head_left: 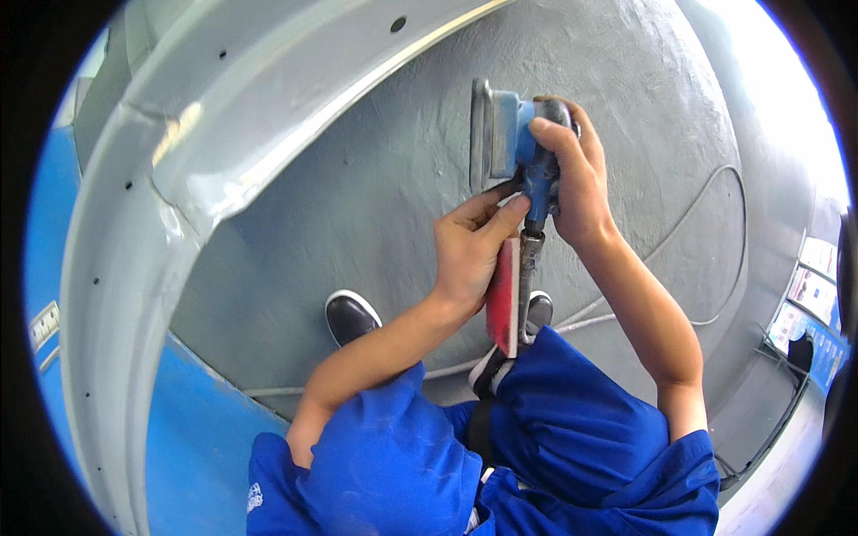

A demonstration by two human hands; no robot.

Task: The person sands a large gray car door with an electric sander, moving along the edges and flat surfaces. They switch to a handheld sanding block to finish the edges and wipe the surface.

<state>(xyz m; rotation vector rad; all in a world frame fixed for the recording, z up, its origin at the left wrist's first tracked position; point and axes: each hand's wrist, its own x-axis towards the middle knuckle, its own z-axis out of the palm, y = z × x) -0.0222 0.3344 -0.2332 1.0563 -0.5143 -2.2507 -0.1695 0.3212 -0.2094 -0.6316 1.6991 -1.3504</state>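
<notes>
A blue air sander (539, 170) with a flat rectangular grey pad is held up in front of me, its pad turned to the left. My right hand (579, 179) wraps around its dark head, thumb on top. My left hand (469, 246) is closed at the sander's lower body, thumb and fingers against it below the pad. A red flat pad with a pale edge (506, 299) hangs from my left palm; the fingers behind it are hidden. The metal hose fitting (531, 255) runs down from the sander's handle, beside the red pad.
A curved grey car body panel (241, 98), with holes and a worn beige patch, arches over the left and top. A pale hose (688, 223) loops across the grey floor (357, 205). A blue surface (206, 429) lies lower left; posters (811, 295) hang far right.
</notes>
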